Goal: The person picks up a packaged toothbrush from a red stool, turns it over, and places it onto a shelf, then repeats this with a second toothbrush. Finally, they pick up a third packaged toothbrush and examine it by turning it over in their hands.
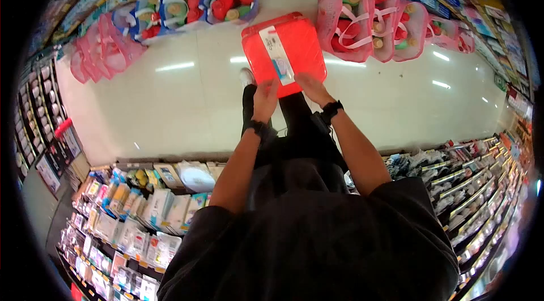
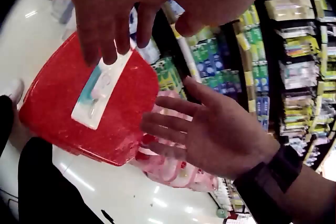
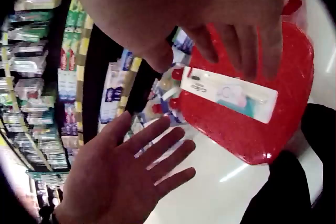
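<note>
A red square-topped plastic piece (image 1: 306, 40), like a stool or lidded box, stands before the person's legs. Flat on its top lies a long white blister pack (image 1: 276, 54) with teal and pink print, like a toothbrush pack (image 3: 228, 94). The left hand (image 1: 264, 100) hovers by the near edge of the red top, fingers extended. Opposite it, the right hand (image 1: 313, 88) has its fingers spread and palm turned inward, as the right hand (image 2: 210, 129) in the left wrist view also shows. Neither hand grips anything.
Pink bags (image 1: 345, 23) and blue-edged bags (image 1: 187, 3) with red and green contents line the far side of the pale floor (image 1: 187, 108). Shelves of packaged goods (image 1: 141, 227) run behind the person, and more shelving (image 2: 257, 56) rises beyond the bags.
</note>
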A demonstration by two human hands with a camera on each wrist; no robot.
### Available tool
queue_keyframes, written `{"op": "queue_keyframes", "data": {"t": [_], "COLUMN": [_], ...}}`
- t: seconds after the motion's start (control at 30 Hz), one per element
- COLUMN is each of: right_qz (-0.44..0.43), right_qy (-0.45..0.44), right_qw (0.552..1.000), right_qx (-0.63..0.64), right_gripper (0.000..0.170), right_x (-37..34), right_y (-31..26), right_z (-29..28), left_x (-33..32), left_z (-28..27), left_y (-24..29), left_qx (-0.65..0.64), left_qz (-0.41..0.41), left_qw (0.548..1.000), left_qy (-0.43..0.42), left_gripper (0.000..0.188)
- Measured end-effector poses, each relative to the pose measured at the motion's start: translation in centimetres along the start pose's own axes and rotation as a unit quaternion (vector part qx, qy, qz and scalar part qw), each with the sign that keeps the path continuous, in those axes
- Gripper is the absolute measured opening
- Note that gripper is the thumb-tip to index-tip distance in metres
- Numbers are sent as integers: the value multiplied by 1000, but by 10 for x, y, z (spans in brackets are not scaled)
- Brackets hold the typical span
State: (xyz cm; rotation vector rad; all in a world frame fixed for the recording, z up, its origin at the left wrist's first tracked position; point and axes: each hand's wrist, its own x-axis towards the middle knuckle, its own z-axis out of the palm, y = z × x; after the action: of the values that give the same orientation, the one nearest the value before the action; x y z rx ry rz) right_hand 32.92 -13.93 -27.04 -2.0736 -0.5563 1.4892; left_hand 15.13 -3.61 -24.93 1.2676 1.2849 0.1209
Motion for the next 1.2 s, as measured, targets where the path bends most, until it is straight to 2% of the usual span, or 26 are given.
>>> {"op": "queue_keyframes", "data": {"t": [0.03, 0.07, 0.13, 0.17, 0.27, 0.3, 0.33, 0.4, 0.47, 0.53, 0.63, 0.7, 0.8, 0.87, 0.93, 1.03, 1.1, 1.2], "right_qz": [3, 43, 36, 31, 38, 46, 51, 81, 105, 127, 79, 63, 64, 46, 0, -33, 4, -37], "right_qy": [-13, -54, -45, -42, -32, -26, -43, -40, -34, -27, -8, 4, 40, 53, 51, 29, 31, 35], "right_qw": [1000, 997, 998, 999, 993, 987, 986, 984, 984, 983, 992, 993, 994, 997, 997, 996, 991, 992], "right_qx": [-18, -24, -4, 3, 109, 153, 151, 151, 142, 127, 99, 102, 78, 26, -55, -83, -129, -112], "right_gripper": [65, 73, 78, 81, 89, 91, 95, 89, 86, 86, 96, 85, 75, 68, 60, 51, 48, 44], "right_x": [7, 14, 22, 27, 51, 55, 59, 57, 63, 78, 94, 104, 113, 109, 79, 67, 50, 15], "right_y": [1, 4, 7, 10, 30, 30, 21, -2, -5, 3, 17, 28, 50, 41, 12, 31, 34, 28], "right_z": [3, -1, 1, 4, 18, 19, 16, 9, 7, 8, 13, 21, 36, 34, 22, 29, 35, 34], "left_x": [7, 15, 31, 40, 56, 62, 58, 61, 68, 74, 87, 90, 100, 102, 108, 87, 74, 31], "left_z": [9, 18, 29, 37, 49, 47, 46, 42, 41, 49, 54, 56, 58, 65, 66, 55, 47, 29], "left_y": [-4, -8, -27, -46, -89, -104, -94, -64, -47, -55, -59, -58, -68, -105, -117, -105, -101, -56], "left_qx": [12, 25, 44, 6, -46, -74, -176, -274, -269, -282, -273, -262, -254, -211, -125, 74, 99, 147], "left_qz": [-24, -46, -70, -77, -81, -128, -175, -245, -299, -250, -228, -215, -243, -180, -111, -5, -8, -8], "left_qw": [1000, 998, 996, 997, 994, 989, 968, 929, 915, 925, 933, 939, 935, 960, 986, 997, 994, 989], "left_qy": [10, 19, 16, 26, 58, 19, 27, 35, 32, 48, 57, 52, 51, 36, 14, -23, -55, -30], "left_gripper": [50, 51, 54, 53, 48, 50, 54, 61, 66, 66, 59, 55, 47, 41, 37, 34, 39, 38]}}
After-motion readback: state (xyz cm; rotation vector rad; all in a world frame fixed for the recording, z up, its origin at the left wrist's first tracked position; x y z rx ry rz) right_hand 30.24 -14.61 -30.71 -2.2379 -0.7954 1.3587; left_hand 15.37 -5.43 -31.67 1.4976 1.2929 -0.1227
